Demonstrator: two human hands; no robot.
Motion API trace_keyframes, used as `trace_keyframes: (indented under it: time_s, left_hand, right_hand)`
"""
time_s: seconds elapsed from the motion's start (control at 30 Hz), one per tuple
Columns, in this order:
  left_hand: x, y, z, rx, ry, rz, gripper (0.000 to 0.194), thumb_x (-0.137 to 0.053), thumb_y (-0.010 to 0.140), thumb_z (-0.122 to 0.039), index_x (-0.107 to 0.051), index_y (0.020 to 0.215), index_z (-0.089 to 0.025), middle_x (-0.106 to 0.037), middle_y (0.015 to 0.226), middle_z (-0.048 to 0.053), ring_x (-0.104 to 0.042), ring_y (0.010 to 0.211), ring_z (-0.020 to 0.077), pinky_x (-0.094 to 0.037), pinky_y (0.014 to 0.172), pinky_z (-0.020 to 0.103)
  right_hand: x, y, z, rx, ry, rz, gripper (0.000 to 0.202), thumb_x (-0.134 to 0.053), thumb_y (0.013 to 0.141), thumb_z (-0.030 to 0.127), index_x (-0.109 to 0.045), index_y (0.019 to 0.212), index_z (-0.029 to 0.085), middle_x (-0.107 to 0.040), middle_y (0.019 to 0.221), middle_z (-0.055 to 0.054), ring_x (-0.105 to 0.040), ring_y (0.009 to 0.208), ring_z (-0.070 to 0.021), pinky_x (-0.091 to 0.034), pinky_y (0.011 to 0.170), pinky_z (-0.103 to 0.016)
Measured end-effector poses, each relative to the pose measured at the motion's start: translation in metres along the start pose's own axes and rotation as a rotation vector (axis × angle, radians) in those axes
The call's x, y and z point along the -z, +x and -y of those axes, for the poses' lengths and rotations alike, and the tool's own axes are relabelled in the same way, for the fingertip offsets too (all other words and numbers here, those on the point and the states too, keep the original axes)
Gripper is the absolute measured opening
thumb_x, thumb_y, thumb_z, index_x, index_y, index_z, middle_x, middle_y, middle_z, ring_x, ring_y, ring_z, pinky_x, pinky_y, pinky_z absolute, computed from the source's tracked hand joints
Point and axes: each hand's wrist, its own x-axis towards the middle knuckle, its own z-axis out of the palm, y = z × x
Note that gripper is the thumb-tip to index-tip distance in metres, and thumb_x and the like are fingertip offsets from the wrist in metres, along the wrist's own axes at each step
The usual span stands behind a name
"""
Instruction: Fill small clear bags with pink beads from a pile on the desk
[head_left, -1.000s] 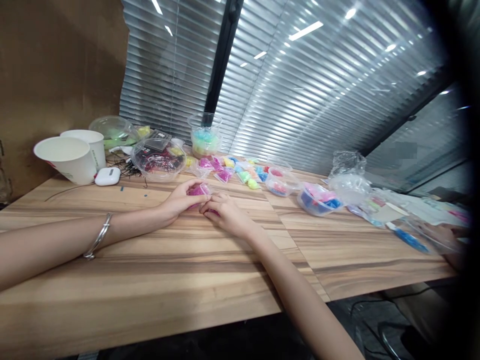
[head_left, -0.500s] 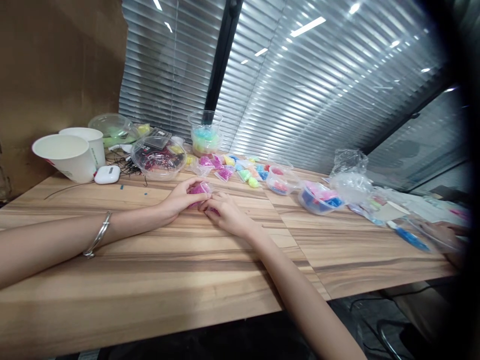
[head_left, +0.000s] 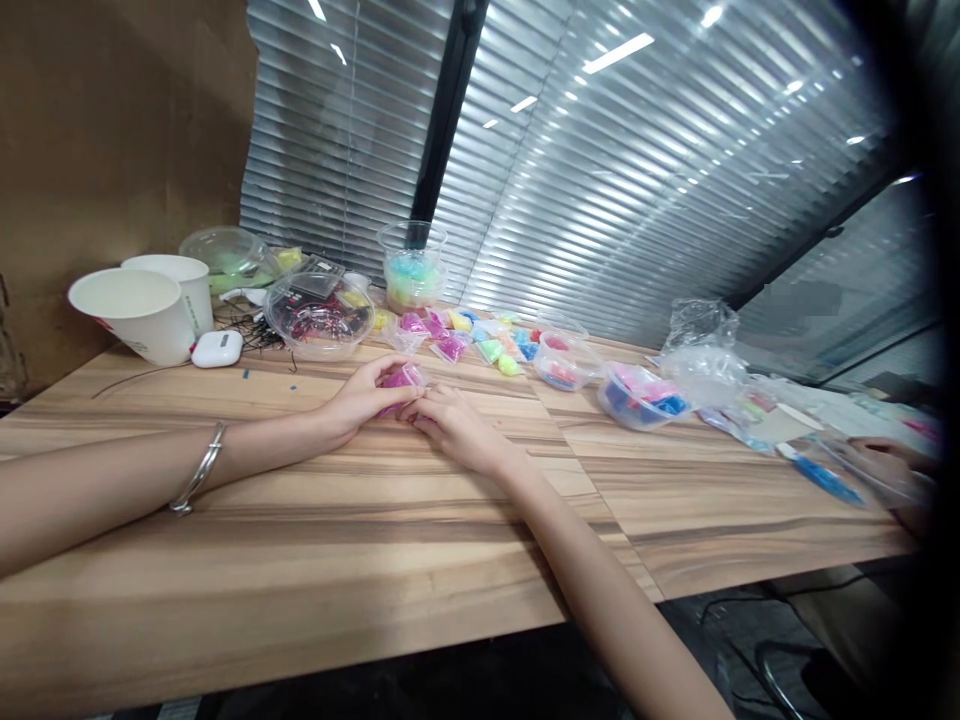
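My left hand (head_left: 365, 400) is closed round a small clear bag with pink contents (head_left: 403, 377), held just above the wooden table (head_left: 300, 560). My right hand (head_left: 450, 420) pinches the right side of the same bag, its fingertips touching those of my left hand. Behind my hands lie several small bags of coloured material, among them a magenta one (head_left: 451, 347) and a yellow-green one (head_left: 508, 365).
Two paper cups (head_left: 135, 315), a white case (head_left: 217, 348) and a clear tub with wires (head_left: 319, 325) stand at the left. Tubs of coloured pieces (head_left: 641, 400) are right of centre. Another person's hand (head_left: 885, 470) is at the far right.
The fingers of my right hand have shifted slightly on the bag. The whole view has moved a little; my left hand keeps its hold.
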Motion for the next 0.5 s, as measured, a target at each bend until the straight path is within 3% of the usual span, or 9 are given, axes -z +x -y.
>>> trace_keyframes:
  time_s: [0.4, 0.5]
  left_hand:
    - [-0.002, -0.003, -0.007, -0.014, 0.023, 0.016, 0.049, -0.073, 0.067, -0.033, -0.060, 0.112, -0.017, -0.063, 0.112, 0.008, -0.056, 0.106, 0.0233, -0.043, 0.094, 0.038]
    - [-0.002, -0.003, -0.007, -0.013, 0.032, -0.037, 0.046, -0.072, 0.068, -0.031, -0.061, 0.110, -0.017, -0.063, 0.111, 0.007, -0.055, 0.105, 0.0225, -0.042, 0.095, 0.036]
  right_hand:
    - [0.004, 0.000, 0.008, 0.009, 0.136, -0.023, 0.014, -0.053, 0.089, 0.015, -0.064, 0.097, 0.020, -0.062, 0.107, -0.006, -0.055, 0.101, -0.0187, -0.041, 0.089, -0.033]
    - [0.005, 0.002, 0.016, 0.012, 0.248, 0.000, 0.015, -0.054, 0.088, 0.014, -0.065, 0.097, 0.020, -0.064, 0.104, -0.005, -0.057, 0.099, -0.0176, -0.042, 0.090, -0.032]
